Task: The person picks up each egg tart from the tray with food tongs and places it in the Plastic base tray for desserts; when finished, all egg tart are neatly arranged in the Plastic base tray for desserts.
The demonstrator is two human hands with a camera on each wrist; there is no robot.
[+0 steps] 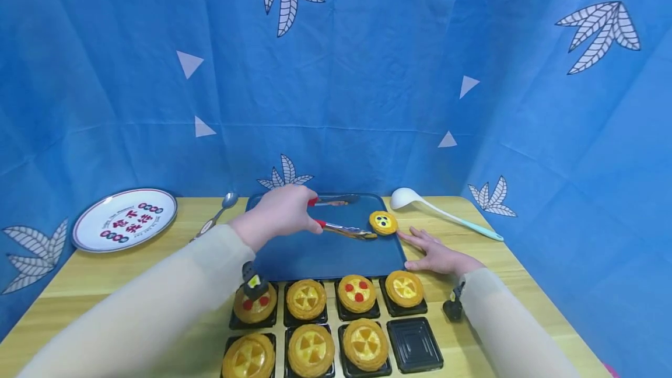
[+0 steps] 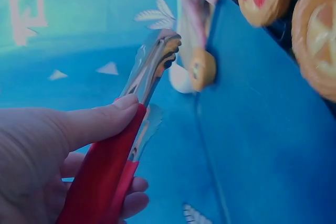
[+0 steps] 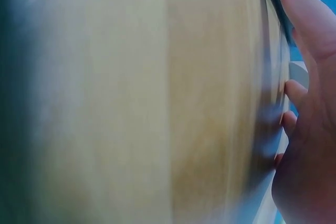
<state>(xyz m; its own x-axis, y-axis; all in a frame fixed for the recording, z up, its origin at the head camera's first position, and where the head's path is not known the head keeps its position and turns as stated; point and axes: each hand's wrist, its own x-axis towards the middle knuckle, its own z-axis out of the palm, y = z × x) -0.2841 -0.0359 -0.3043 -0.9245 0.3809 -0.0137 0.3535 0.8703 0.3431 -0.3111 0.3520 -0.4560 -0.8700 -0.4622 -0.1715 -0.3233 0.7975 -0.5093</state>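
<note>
My left hand (image 1: 286, 209) grips a pair of tongs (image 1: 343, 229) by the red handles above a dark blue tray (image 1: 325, 258). In the left wrist view, the tongs' (image 2: 105, 174) metal arms stand apart with nothing between them. One egg tart (image 1: 383, 223) with dark dots lies at the tray's right end, close to the tong tips. My right hand (image 1: 438, 255) rests at the tray's right edge, fingers spread and fairly straight. Its index finger is near that tart; whether they touch I cannot tell.
Several egg tarts (image 1: 310, 350) sit on black square holders in two rows before the tray; one holder (image 1: 416, 344) is bare. A white ladle (image 1: 446, 213) lies back right. A spoon (image 1: 214, 214) and a white plate (image 1: 126, 220) lie left.
</note>
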